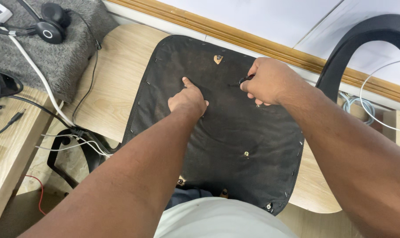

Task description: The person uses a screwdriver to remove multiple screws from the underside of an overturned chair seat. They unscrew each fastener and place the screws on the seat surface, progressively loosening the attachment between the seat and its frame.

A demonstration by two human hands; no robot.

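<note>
An upturned chair seat (pixel 235 132) covered in black stapled fabric lies on a light wooden table (pixel 116 75). My left hand (pixel 187 99) rests on the fabric with its index finger pointing at a spot near the seat's upper middle. My right hand (pixel 267 81) is closed around a small dark-handled tool (pixel 243 81), whose tip points left toward that spot. Screw holes with metal fittings (pixel 218 58) show through the fabric near the top, lower right and bottom edges.
A grey fuzzy pad (pixel 54 57) with a black headset (pixel 50 26) sits at the upper left. White and black cables (pixel 46 88) run along the left. A black curved chair part (pixel 363 39) stands at the upper right by a wooden wall trim (pixel 270 44).
</note>
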